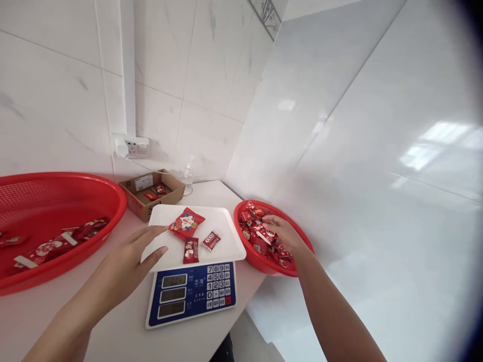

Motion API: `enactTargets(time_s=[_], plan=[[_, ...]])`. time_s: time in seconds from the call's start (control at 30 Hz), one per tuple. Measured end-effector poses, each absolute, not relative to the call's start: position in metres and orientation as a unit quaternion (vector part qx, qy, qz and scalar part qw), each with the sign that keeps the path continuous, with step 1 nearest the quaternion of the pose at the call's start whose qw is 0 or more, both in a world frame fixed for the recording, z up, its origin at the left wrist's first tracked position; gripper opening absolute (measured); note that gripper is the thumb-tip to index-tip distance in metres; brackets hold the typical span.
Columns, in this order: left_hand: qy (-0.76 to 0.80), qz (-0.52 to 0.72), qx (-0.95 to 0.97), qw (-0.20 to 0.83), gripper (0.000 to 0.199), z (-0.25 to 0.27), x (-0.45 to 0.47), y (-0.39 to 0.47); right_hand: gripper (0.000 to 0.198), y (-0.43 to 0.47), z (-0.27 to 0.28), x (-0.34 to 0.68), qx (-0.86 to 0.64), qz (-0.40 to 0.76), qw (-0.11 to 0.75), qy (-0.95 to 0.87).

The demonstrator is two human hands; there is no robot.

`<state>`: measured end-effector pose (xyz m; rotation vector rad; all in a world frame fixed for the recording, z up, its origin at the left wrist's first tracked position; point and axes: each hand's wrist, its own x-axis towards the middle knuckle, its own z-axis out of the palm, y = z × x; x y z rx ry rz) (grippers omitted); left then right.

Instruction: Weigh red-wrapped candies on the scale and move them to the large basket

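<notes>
A digital scale (192,294) with a blue keypad panel carries a white tray (222,221). On the tray lie a large red snack packet (186,223), a dark red packet (191,250) and a small red-and-white packet (211,241). My left hand (139,249) hovers at the tray's left edge, fingers stretched and thumb apart, holding nothing; its fingertips come close to the large packet. Over the right red basket (304,244), my right hand (283,232) reaches down with fingers loosely apart among piled red snack packets (260,244). Whether its fingertips touch one is hard to see.
At the left stands a larger red basket (119,201) with several red packets inside. Behind the tray are a cardboard box (141,207) holding a few packets and a clear plastic bottle (188,176). A wall socket (132,147) sits above. Walls border the table's back and right.
</notes>
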<state>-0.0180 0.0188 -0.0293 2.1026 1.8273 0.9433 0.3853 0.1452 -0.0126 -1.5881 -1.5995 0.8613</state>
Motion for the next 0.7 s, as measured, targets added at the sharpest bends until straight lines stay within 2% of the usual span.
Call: enactTargets(time_s=[0.23, 0.4, 0.7], plan=[[0.617, 0.312, 0.716, 0.094, 0.044, -0.022, -0.018, 0.013, 0.029, 0.149, -0.014, 0.275, -0.474, 0.489, 0.351, -0.642], [0.613, 0.32, 0.718, 0.084, 0.045, -0.019, -0.02, 0.011, 0.023, 0.163, -0.026, 0.237, -0.481, 0.435, 0.336, -0.683], [0.618, 0.317, 0.715, 0.087, 0.044, -0.018, -0.021, 0.011, 0.029, 0.147, -0.027, 0.235, -0.47, 0.384, 0.342, -0.717]])
